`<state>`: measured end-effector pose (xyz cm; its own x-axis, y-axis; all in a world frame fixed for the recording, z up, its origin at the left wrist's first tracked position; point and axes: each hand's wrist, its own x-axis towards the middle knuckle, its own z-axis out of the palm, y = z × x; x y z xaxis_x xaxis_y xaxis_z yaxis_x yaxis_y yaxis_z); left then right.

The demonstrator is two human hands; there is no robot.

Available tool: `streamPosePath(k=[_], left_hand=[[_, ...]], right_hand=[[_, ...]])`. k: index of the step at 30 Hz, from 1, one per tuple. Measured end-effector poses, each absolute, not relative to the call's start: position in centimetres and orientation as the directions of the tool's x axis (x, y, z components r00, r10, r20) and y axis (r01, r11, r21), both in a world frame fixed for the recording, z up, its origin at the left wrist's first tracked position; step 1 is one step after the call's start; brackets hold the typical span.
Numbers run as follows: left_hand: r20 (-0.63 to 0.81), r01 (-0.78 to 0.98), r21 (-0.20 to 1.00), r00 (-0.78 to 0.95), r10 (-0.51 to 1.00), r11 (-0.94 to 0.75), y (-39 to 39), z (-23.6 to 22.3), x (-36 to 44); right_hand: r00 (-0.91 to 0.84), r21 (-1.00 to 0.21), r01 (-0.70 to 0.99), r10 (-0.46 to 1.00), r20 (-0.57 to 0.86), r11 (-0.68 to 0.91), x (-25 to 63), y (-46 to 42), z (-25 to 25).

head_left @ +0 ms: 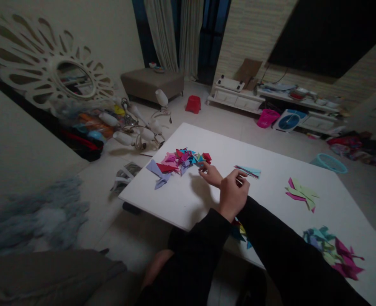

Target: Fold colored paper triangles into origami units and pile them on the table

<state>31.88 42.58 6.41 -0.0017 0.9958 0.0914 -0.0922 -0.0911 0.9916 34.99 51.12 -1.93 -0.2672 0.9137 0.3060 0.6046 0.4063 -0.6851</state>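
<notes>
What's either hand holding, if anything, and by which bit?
Can't tell. The right hand is by the colourful paper pile; the left hand is curled, hiding any hold.

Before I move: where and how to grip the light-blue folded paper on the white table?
Probably pinch the light-blue folded paper across its long edges near the right end, coming from the right. It lies flat, long and narrow, and the left hand is closer to its other end.

Head view: from above and just behind near edge of white table (220,146), facing forward, down, past far edge.
</notes>
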Motion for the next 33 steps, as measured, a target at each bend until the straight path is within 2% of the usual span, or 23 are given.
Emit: streamPosePath(k=[7, 12, 17, 33], left_hand=[[0.032, -0.094, 0.995, -0.022, 0.999, -0.034, 42.4, 7.5, 30.3], [0.040, -0.122, 0.992, -0.030, 0.999, -0.044, 42.8, 7.7, 29.8], [0.022, -0.124, 0.992, -0.012, 1.000, -0.023, 42.8, 7.8, 29.8], [0.024, -0.104, 0.994, 0.012, 1.000, -0.023, 42.7, 7.5, 30.9]], right_hand=[[-0.249, -0.794, 0.427, 0.901, 0.356, 0.432, 33.3, 45.4, -0.3], [-0.378, -0.888, 0.276, 0.891, 0.251, 0.368, 26.5, 48.0, -0.4], [-0.377, -0.926, 0.242, 0.907, 0.186, 0.291, 24.5, 49.1, -1.4], [-0.398, -0.942, 0.215, 0.904, 0.157, 0.258, 25.1, 48.6, -1.3]])
